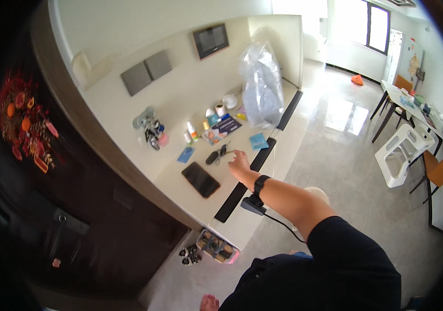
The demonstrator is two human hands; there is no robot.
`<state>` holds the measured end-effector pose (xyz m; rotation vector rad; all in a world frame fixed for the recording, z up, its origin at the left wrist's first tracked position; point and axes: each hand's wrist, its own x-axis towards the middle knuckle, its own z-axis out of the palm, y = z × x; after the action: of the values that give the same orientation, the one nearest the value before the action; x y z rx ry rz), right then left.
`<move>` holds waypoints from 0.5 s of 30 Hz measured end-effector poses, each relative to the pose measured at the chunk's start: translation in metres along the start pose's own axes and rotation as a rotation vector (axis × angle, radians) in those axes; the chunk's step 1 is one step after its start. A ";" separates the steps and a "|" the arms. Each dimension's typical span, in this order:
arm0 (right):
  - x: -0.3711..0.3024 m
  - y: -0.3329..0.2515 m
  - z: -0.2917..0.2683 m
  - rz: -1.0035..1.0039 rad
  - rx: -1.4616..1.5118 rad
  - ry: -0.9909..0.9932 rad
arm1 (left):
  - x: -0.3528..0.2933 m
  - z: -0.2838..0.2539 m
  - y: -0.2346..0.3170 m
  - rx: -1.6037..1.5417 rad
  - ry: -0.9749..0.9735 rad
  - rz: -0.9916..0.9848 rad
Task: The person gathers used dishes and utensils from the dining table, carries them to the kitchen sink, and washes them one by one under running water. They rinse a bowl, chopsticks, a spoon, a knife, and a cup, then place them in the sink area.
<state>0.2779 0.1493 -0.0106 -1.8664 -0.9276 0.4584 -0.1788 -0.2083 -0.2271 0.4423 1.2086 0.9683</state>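
Observation:
My right hand (239, 165) reaches over the white shelf top (185, 205), with a black band round its wrist. Its fingers are bent together, and the tips meet the thin end of what looks like a bunch of keys (223, 151). A dark oval fob (212, 157) lies beside them. Left of the hand is a dark phone (200, 180) with a brownish edge, lying flat. A light blue packet (258, 141) lies to the right, near the front edge. My left hand (209, 302) shows only partly at the lower edge, its fingers unclear.
Small bottles (192, 131), a printed leaflet (222, 129) and a large clear plastic bag (262, 88) stand or lie farther back. Hooks with hanging items (151, 129) are on the wall. Below are a box (217, 246) and shoes (190, 254). A white stool (402, 154) stands right.

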 end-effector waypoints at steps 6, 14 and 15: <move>0.050 -0.008 0.039 -0.073 0.051 -0.371 | 0.020 0.092 0.035 0.224 0.035 -0.122; -0.008 0.038 0.020 -0.044 0.349 -0.314 | 0.060 0.176 0.049 0.455 -0.211 -0.176; -0.035 0.036 0.002 -0.073 0.391 -0.395 | 0.064 0.179 0.049 0.476 -0.232 -0.185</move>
<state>0.2687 0.1149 -0.0463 -1.4061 -1.0706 0.9167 -0.0307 -0.0944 -0.1672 0.7803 1.2388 0.4500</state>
